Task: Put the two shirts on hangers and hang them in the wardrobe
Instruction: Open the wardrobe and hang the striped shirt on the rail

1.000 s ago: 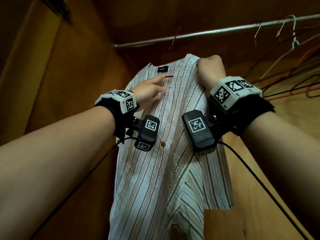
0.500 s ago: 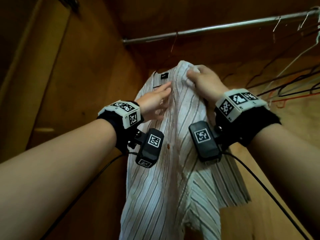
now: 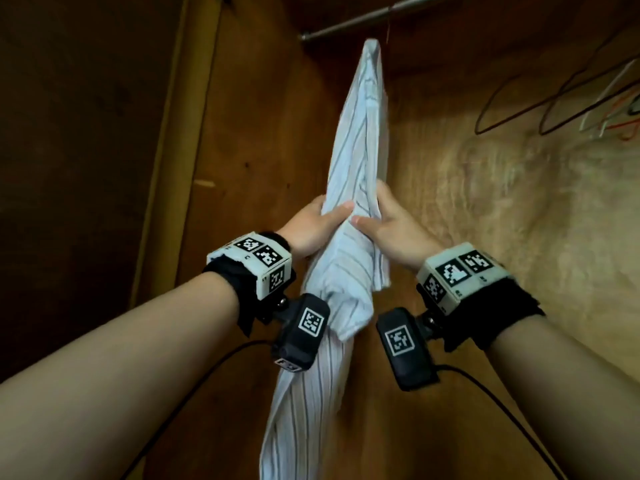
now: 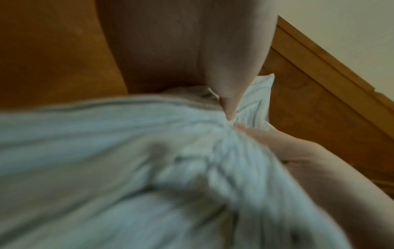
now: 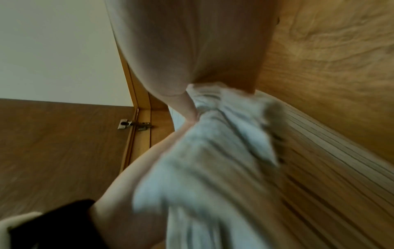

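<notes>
A pale striped shirt (image 3: 360, 140) hangs edge-on from the metal rail (image 3: 360, 20) inside the wooden wardrobe; only a thin hook (image 3: 388, 31) of its hanger shows. My left hand (image 3: 317, 223) grips the shirt's body from the left, thumb across the cloth. My right hand (image 3: 382, 220) grips it from the right at the same height. In the blurred left wrist view the shirt (image 4: 127, 168) bunches between both thumbs, and the blurred right wrist view shows the shirt (image 5: 213, 168) gathered under my palm. A second shirt is not in view.
Several empty wire hangers (image 3: 561, 98) hang from the rail at the right. The wardrobe's side wall (image 3: 242, 168) stands just left of the shirt, its back panel (image 3: 502, 202) to the right. An open door with a hinge (image 5: 134, 125) is on the left.
The shirt has turned from facing me to edge-on on the rail. Both hands have slid down from the collar and shoulder to its middle and now grip it.
</notes>
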Tool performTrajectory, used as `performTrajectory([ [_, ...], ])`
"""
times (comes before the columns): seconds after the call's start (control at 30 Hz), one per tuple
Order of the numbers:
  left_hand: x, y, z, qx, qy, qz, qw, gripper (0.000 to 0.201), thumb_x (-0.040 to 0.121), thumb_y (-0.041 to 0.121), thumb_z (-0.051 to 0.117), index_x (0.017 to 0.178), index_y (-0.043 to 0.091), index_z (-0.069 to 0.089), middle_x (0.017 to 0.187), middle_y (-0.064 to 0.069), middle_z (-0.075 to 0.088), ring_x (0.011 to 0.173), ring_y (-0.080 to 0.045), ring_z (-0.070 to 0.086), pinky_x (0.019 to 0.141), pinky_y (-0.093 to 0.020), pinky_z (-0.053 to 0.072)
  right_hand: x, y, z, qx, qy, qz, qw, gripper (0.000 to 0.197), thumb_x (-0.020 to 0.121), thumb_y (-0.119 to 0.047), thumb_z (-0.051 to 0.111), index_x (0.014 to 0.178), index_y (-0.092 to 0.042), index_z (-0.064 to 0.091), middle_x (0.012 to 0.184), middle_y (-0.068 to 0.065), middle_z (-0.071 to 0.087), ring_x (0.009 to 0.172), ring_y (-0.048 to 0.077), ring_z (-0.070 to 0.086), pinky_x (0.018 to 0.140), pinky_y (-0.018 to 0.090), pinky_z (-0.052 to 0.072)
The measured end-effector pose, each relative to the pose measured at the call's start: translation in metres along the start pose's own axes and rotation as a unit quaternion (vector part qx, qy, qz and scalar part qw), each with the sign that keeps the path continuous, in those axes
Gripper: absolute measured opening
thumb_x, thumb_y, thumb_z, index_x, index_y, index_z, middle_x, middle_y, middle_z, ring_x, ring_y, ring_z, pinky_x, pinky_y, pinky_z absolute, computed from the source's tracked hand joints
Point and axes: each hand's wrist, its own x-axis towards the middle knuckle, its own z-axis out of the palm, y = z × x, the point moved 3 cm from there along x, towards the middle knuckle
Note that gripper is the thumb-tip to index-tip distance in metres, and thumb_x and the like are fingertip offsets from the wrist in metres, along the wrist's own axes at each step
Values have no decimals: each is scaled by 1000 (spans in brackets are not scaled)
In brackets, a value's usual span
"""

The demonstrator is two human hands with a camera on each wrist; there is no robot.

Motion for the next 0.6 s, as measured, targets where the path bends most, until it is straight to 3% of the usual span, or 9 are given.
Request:
performTrajectory([
  [0.1, -40, -20, -3, 65, 79, -36, 994, 36, 95, 21, 50, 127, 3, 48, 127, -10, 58, 113, -24, 58, 100, -37, 47, -41, 19, 13, 4, 14, 35, 999, 39, 95, -10, 46, 133, -11, 39, 121, 0, 53, 116, 16, 51, 103, 41, 44],
  [0.2, -87, -34, -1, 138, 134, -101, 976, 36, 94, 21, 51, 126, 5, 47, 128, -10, 56, 114, -26, 56, 102, -40, 44, -90, 34, 29, -4, 30, 71, 997, 37, 95, -21, 44, 130, -15, 40, 110, 3, 61, 106, 21, 58, 95, 53, 47],
  [0.27, -124, -43, 5, 147, 139, -139, 969, 37, 94, 20, 51, 127, 6, 47, 125, -10, 57, 112, -25, 57, 99, -39, 46, -129, 46, 44, 0, 20, 106, 994, 38, 97, -18, 40, 135, -16, 36, 100, 1, 63, 101, 21, 60, 93, 49, 49],
  [0.47, -246, -85, 42, 196, 81, -232, 949, 31, 94, 22, 51, 121, 6, 50, 105, -7, 60, 93, -23, 58, 81, -31, 48, -248, 72, 100, -36, -75, 174, 981, 45, 97, -23, 44, 141, -20, 32, 130, 6, 56, 120, 21, 53, 101, 34, 40],
  [0.6, -334, -119, 65, 229, 48, -296, 926, 26, 91, 17, 53, 115, 7, 54, 109, -15, 65, 101, -32, 61, 90, -39, 49, -323, 67, 140, -46, -116, 215, 969, 48, 96, -16, 46, 142, -18, 32, 140, 7, 47, 127, 22, 47, 104, 33, 38],
])
